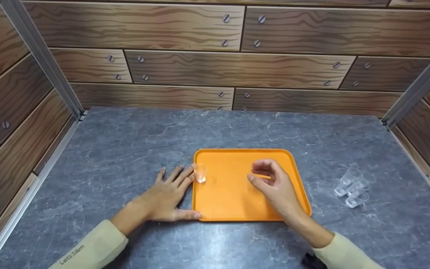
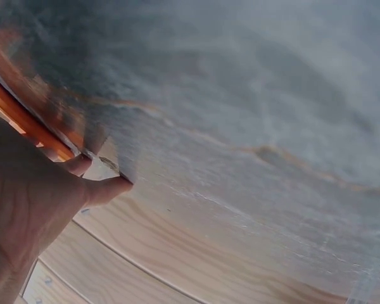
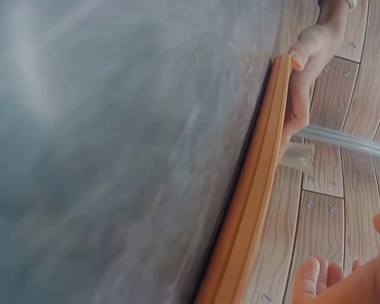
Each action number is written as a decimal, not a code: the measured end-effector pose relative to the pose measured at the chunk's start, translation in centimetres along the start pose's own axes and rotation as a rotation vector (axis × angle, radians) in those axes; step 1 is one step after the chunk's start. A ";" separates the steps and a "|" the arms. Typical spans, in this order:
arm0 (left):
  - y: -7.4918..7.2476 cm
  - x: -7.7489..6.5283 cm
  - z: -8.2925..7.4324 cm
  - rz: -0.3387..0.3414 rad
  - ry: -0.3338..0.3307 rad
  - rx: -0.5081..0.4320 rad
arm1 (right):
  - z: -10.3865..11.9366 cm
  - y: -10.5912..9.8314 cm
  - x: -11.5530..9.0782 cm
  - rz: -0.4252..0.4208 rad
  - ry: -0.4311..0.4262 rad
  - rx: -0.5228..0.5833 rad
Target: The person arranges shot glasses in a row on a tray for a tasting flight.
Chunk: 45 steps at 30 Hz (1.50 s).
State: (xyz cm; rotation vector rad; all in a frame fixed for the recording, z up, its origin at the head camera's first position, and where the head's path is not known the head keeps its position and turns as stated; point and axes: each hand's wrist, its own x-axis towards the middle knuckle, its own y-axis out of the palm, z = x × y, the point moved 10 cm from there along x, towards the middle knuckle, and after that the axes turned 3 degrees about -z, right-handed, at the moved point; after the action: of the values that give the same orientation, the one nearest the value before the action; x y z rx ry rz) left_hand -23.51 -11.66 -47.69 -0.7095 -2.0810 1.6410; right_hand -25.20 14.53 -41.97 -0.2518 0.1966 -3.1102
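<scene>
An orange tray (image 1: pixel 233 186) lies on the table, and a small clear plastic cup (image 1: pixel 201 173) stands on it by the left edge. My left hand (image 1: pixel 168 196) is spread flat along the tray's left side. Its thumb touches the front left corner, and its fingertips reach the rim beside the cup. Over the right half of the tray is my right hand (image 1: pixel 273 181), fingers loosely bent, with a gap between them and the thumb and nothing held. In the right wrist view, the cup (image 3: pixel 297 156) shows past the tray rim (image 3: pixel 256 183).
Several more clear cups (image 1: pixel 353 186) stand grouped on the grey marbled table (image 1: pixel 133 138), to the right of the tray. Wood-patterned walls (image 1: pixel 185 67) close off the back and both sides, with metal posts (image 1: pixel 47 59) at the corners.
</scene>
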 end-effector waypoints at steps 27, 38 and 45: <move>-0.5 0.0 0.1 -0.010 0.002 0.014 | 0.1 -6.9 -1.9 -0.093 0.030 -0.054; -0.4 0.2 0.2 -0.014 0.004 0.037 | 0.3 -9.8 -2.2 -0.128 0.043 -0.053; 0.0 0.1 0.1 -0.005 0.001 0.028 | 0.5 -11.6 -2.6 -0.154 0.032 -0.031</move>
State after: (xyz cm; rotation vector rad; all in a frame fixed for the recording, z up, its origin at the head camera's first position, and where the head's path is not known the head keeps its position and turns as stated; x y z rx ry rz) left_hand -23.66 -11.72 -47.71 -0.6944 -2.0533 1.6638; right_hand -22.65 26.04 -40.44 -0.2284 0.2369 -3.2681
